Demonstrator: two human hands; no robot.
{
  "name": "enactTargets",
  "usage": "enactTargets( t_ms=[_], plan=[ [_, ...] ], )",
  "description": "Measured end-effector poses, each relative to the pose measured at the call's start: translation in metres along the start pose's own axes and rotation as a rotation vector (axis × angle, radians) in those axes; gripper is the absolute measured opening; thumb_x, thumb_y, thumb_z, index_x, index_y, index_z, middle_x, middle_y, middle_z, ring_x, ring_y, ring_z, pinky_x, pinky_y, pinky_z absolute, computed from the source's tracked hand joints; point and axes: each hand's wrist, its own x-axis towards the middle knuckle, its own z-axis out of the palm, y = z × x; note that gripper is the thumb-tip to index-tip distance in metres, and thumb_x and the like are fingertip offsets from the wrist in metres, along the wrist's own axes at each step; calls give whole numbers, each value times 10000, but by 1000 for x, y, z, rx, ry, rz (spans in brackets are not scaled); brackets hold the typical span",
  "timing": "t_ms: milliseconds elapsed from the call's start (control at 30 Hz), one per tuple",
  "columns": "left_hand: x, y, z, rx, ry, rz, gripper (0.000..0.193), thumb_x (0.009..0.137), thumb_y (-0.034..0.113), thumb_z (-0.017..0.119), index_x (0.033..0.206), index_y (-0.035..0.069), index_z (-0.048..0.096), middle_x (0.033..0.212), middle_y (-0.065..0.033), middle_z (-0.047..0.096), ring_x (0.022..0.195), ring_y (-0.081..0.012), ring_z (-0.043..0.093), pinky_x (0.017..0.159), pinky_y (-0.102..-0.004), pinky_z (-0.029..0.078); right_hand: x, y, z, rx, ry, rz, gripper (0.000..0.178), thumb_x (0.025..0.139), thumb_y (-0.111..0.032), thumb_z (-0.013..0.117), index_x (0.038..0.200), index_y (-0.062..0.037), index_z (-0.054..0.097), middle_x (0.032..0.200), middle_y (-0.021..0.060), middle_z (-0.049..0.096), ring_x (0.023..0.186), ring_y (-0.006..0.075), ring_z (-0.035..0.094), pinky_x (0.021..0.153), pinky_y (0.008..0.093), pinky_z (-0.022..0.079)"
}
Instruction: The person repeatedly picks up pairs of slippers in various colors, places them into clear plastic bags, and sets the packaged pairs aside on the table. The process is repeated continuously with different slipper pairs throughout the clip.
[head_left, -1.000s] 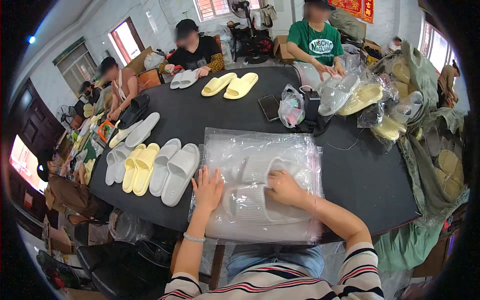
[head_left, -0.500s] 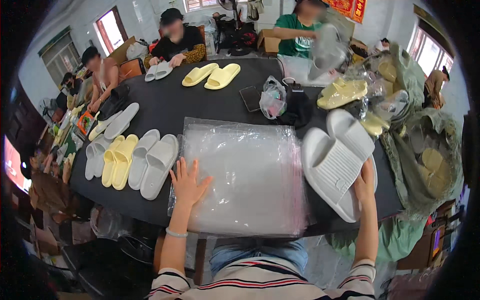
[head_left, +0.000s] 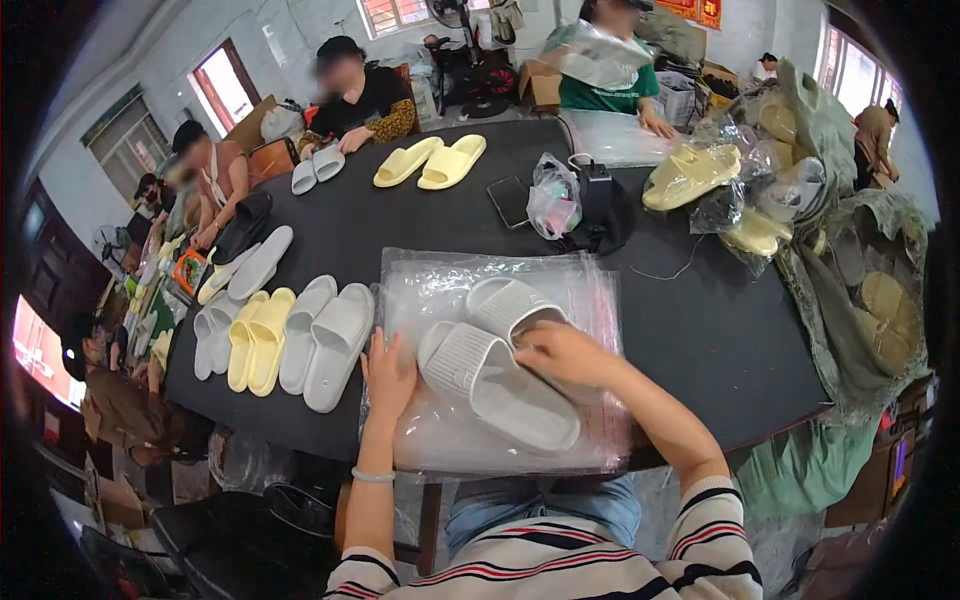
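A pair of light grey slippers with ribbed straps, a nearer slipper (head_left: 520, 405) and a farther slipper (head_left: 505, 300), lies slanted over a stack of clear plastic bags (head_left: 430, 440). My right hand (head_left: 560, 352) reaches in from the right, its fingers closed at the farther slipper's strap opening; the fingertips are partly hidden. My left hand (head_left: 390, 370) rests at the left edge of the bags, fingers extended and holding nothing. Just left of it, a row of grey slippers (head_left: 342, 345) and yellow slippers (head_left: 262, 340) lines the black table (head_left: 720, 340).
Yellow slippers (head_left: 450, 163) lie at the table's far side. A phone (head_left: 508, 203) and a small plastic bag of items (head_left: 553, 200) sit beyond the stack. Bagged yellow slippers (head_left: 693, 177) and an open green sack (head_left: 850, 290) are at the right. Other people work around the table.
My right hand has brought the grey slippers from the table's right side onto the bag stack. My left hand has drawn back toward the stack's left edge, its fingers less spread.
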Motion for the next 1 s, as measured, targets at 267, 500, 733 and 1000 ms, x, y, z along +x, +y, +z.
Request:
enactTargets(
  t_ms=[267,500,733,1000],
  plan=[
    [-43,155,-70,-665,-130,146,449,901,218,627,1291,15,537,1172,-195,606,1071,-344,592,878,-417,494,-32,76,-12,910,454,424,284,1008,-244,510,1137,-19,627,965,20,607,838,101,542,755,249,464],
    [-9,219,0,241,-145,232,541,887,366,641,1225,-43,540,895,-211,593,853,-330,624,686,-403,536,-32,85,5,457,309,333,288,981,-228,532,1137,-9,635,1106,134,658,1022,239,622,891,323,468],
    [-15,202,-40,148,-86,365,323,872,265,645,1017,-15,573,879,-172,581,834,-347,608,722,-423,520,-34,101,8,753,249,383,315,1007,-264,494,1089,-2,648,951,77,644,849,150,598,791,294,491],
    [79,31,-103,132,41,379,90,811,42,552,880,-6,585,906,-213,585,886,-405,572,792,-483,470,-37,103,9,515,190,303,317,999,-252,497,1073,15,651,983,107,655,913,207,609,831,324,480]
  ],
)
